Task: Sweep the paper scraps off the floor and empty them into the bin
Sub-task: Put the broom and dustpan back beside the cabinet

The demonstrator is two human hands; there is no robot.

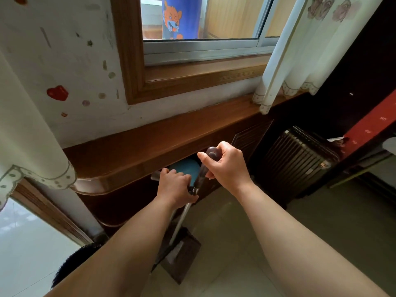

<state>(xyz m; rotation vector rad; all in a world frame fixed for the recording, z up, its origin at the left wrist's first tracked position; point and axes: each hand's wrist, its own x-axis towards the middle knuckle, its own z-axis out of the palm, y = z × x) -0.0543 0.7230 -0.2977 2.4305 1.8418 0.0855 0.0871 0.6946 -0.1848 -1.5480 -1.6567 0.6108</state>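
Nearest the camera, two bare forearms reach forward over the pale tiled floor (246,243). Between them, low down, a dark brown dustpan (182,254) stands on the tiles, its metal shaft (184,213) rising towards the hands. At the lower left a black bristly mass (75,258) pokes out from under the left arm. It is probably the broom head, though its stick is hidden.

The left hand (174,186) is curled round the shaft low down, and a grey end shows just past its knuckles. Whether it also holds a second stick I cannot tell. The right hand (228,168) grips the dark, round-topped handle (209,159) above it, thumb and fingers wrapped round. A teal object (186,167) sits just behind both hands, under the wooden window sill (150,146). I cannot tell what it is.

Further back, a dark radiator (297,159) stands to the right and a wood-framed window (214,28) with a pale curtain (300,50) is above.

On progress, no paper scraps and no bin are in view, and the dustpan shows nothing pale inside that I can make out. The tools are in hand by the wall, so I judge this to be either the fetching at the start or the putting away at the end. The view does not settle which.
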